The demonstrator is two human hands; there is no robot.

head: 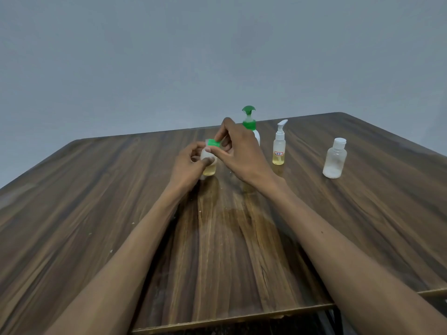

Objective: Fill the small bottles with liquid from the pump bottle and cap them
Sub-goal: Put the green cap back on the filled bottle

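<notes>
A small clear bottle (210, 168) with yellowish liquid at its bottom stands on the wooden table (96, 201) near the middle. My left hand (187, 164) wraps around its body. My right hand (238, 151) pinches a green cap (214, 142) right at the bottle's neck. Just behind my right hand stands the pump bottle (249, 122) with a green pump head, its lower body mostly hidden. Further right is a small spray bottle (279, 147) with a white nozzle and yellow liquid, then a clear flip-cap bottle (335, 158) with a white cap.
The table's far edge meets a plain grey wall. A gap between two table tops shows at the near edge (242, 317). A wet-looking sheen lies on the wood in front of the held bottle.
</notes>
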